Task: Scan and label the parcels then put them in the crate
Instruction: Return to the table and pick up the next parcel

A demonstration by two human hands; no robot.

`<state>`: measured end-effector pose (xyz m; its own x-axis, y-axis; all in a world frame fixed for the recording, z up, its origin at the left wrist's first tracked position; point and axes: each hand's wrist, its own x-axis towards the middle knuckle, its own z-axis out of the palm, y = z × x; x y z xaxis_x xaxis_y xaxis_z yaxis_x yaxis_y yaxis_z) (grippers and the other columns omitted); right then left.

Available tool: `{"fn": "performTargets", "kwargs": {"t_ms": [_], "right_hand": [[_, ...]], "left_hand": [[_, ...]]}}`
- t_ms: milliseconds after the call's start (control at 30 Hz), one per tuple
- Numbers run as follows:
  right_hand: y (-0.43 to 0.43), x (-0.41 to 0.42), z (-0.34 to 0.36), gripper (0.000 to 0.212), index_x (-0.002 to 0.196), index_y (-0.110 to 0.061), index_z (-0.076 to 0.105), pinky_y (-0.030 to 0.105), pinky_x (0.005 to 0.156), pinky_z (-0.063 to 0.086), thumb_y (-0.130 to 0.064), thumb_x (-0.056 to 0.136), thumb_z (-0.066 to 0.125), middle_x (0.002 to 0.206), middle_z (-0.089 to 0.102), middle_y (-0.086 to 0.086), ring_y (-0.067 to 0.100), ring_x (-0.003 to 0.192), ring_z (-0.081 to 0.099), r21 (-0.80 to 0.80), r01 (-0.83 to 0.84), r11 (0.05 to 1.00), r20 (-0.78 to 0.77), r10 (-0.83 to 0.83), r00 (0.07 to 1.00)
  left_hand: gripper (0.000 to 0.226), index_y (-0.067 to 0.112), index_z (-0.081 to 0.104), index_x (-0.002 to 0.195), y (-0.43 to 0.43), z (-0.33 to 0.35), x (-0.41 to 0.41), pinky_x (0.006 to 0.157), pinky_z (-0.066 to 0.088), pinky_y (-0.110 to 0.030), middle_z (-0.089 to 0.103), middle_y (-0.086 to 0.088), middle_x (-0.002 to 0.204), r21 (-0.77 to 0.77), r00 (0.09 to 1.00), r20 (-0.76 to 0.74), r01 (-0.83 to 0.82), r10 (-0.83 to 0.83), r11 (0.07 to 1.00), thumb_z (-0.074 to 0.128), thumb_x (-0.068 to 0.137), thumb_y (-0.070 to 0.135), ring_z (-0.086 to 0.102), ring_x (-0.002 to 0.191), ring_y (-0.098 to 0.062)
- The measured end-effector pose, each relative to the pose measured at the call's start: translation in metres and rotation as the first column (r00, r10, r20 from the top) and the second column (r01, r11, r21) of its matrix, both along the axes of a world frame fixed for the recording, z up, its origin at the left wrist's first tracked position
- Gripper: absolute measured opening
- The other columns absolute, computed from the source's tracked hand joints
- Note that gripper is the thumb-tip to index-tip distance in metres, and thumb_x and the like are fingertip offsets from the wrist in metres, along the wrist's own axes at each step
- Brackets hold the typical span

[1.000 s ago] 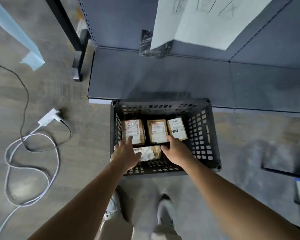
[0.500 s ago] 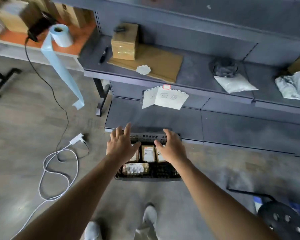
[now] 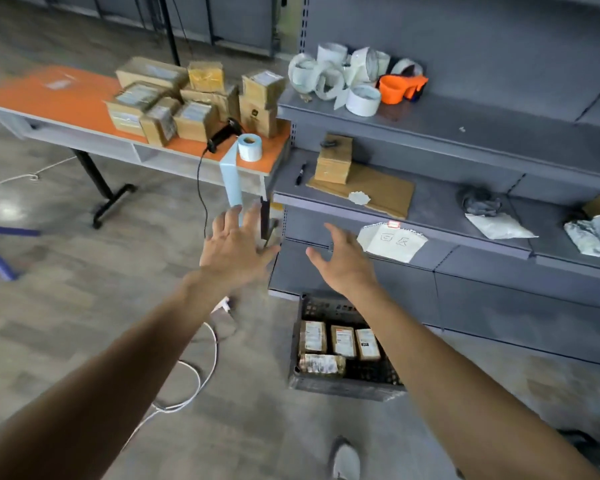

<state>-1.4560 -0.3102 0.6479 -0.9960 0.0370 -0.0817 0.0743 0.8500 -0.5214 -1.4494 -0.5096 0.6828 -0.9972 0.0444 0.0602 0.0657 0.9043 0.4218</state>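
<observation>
Both hands are empty and held in the air at mid-frame. The left hand point(image 3: 236, 247) has its fingers spread wide, palm down. The right hand point(image 3: 343, 261) has relaxed, slightly parted fingers, with the thumb out to the left. Neither touches anything, and a clear gap separates them.

Below the right forearm, a dark slatted crate point(image 3: 343, 389) sits on the floor with its far side against the foot of a grey shelf unit point(image 3: 465, 209). It holds four parcels point(image 3: 340, 341). Three lie side by side, labels up. The fourth lies crosswise in front of them, toward the left wall. The right part of the crate floor is bare.

Up and to the left, an orange table point(image 3: 66, 98) has its right end close against the shelf unit. A pile of table parcels point(image 3: 194, 98) crowds that end. A black scanner point(image 3: 222, 133) lies near the front edge, with its cord dropping over it. Beside it stands a label roll point(image 3: 250, 147). Its blue strip hangs over the edge, down to behind the left fingertips.

Open floor stretches in front of the table. A white cable point(image 3: 194, 375) loops on it just left of the crate, partly under the left forearm. A shoe point(image 3: 347, 462) shows at the bottom edge.
</observation>
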Motion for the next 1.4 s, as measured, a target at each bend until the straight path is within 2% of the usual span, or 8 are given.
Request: {"fn": "performTargets", "kwargs": {"t_ms": [233, 400, 633, 800, 1000, 1233, 1400], "right_hand": [[-0.135, -0.006, 0.042, 0.066, 0.151, -0.031, 0.024, 0.048, 0.103, 0.041, -0.055, 0.095, 0.049, 0.152, 0.035, 0.003, 0.028, 0.136, 0.039, 0.078, -0.092, 0.993, -0.104, 0.1, 0.99], [-0.193, -0.055, 0.047, 0.061, 0.148, -0.03, 0.027, 0.048, 0.099, 0.044, -0.054, 0.096, 0.046, 0.147, 0.038, 0.0, 0.025, 0.135, 0.039, 0.138, -0.143, 0.98, -0.172, 0.166, 0.971], [-0.247, -0.184, 0.031, 0.062, 0.149, -0.028, 0.026, 0.051, 0.101, 0.043, -0.058, 0.096, 0.039, 0.151, 0.036, 0.003, 0.027, 0.136, 0.039, 0.075, -0.162, 0.984, -0.14, 0.171, 0.975], [-0.274, -0.278, 0.034, 0.065, 0.151, -0.026, 0.024, 0.05, 0.102, 0.041, -0.058, 0.097, 0.039, 0.152, 0.035, 0.004, 0.027, 0.138, 0.036, -0.034, -0.191, 0.981, -0.122, 0.185, 0.975], [-0.306, -0.363, 0.03, 0.065, 0.151, -0.025, 0.025, 0.046, 0.1, 0.044, -0.057, 0.097, 0.042, 0.151, 0.036, 0.005, 0.027, 0.135, 0.04, -0.061, -0.198, 0.978, -0.113, 0.19, 0.975], [-0.35, -0.453, 0.011, 0.06, 0.15, -0.028, 0.026, 0.044, 0.1, 0.045, -0.053, 0.098, 0.042, 0.15, 0.037, 0.003, 0.026, 0.134, 0.042, -0.054, -0.154, 0.987, -0.086, 0.149, 0.985], [-0.401, -0.513, -0.004, 0.063, 0.153, -0.027, 0.023, 0.043, 0.105, 0.042, -0.054, 0.099, 0.04, 0.155, 0.032, 0.005, 0.025, 0.139, 0.037, -0.038, -0.021, 0.999, -0.038, 0.02, 0.999]], "left_hand": [[0.077, 0.028, 0.016, 0.152, -0.127, 0.025, 0.003, 0.111, 0.028, -0.048, 0.019, -0.008, 0.155, -0.094, 0.999, -0.031, -0.045, 0.043, 0.995, 0.049, 0.09, 0.06, 0.015, 0.144, -0.03], [0.075, 0.029, 0.016, 0.153, -0.18, 0.032, -0.032, 0.112, 0.025, -0.049, 0.016, -0.007, 0.157, -0.082, 0.996, -0.038, -0.082, 0.079, 0.993, 0.046, 0.092, 0.058, 0.012, 0.145, -0.029], [0.077, 0.031, 0.009, 0.154, -0.242, 0.031, -0.15, 0.116, 0.024, -0.05, 0.013, -0.006, 0.16, -0.144, 0.99, -0.036, -0.14, 0.136, 0.98, 0.04, 0.092, 0.064, 0.009, 0.147, -0.028], [0.079, 0.029, 0.012, 0.154, -0.269, 0.037, -0.236, 0.113, 0.025, -0.054, 0.014, -0.008, 0.16, -0.132, 0.984, -0.011, -0.178, 0.179, 0.975, 0.042, 0.091, 0.064, 0.012, 0.146, -0.032], [0.079, 0.027, 0.013, 0.155, -0.301, 0.033, -0.324, 0.112, 0.027, -0.053, 0.017, -0.01, 0.159, -0.115, 0.981, 0.009, -0.19, 0.193, 0.975, 0.045, 0.092, 0.062, 0.014, 0.146, -0.032], [0.077, 0.024, 0.015, 0.154, -0.352, 0.009, -0.434, 0.112, 0.029, -0.053, 0.018, -0.011, 0.158, -0.075, 0.996, 0.027, -0.084, 0.087, 0.994, 0.045, 0.092, 0.059, 0.013, 0.145, -0.031], [0.078, 0.024, 0.016, 0.153, -0.404, -0.013, -0.523, 0.112, 0.028, -0.052, 0.022, -0.01, 0.156, -0.041, 0.999, 0.032, 0.022, -0.021, 0.999, 0.047, 0.091, 0.06, 0.017, 0.144, -0.033]]}}
